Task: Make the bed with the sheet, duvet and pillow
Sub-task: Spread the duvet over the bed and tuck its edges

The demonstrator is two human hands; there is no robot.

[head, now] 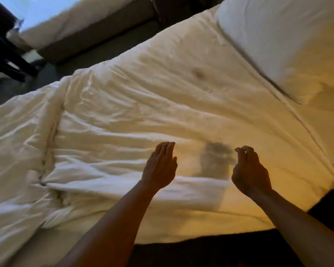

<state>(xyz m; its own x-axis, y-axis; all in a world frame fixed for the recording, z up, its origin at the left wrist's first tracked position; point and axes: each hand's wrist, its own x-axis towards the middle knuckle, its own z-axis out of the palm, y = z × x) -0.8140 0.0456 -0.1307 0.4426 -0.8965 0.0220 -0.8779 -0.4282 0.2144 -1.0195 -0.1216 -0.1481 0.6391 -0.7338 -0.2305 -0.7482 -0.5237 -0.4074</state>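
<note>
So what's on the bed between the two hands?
In the head view, only wrinkled duvet lies between the left hand and right hand, with a dark shadow on it; nothing else.

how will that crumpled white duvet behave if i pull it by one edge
The crumpled white duvet will probably be floppy: it lies in deep wrinkles and bunched folds. It looks puffy, so likely light for its bulk. It may drag and rumple the sheet rather than slide flat.
</note>
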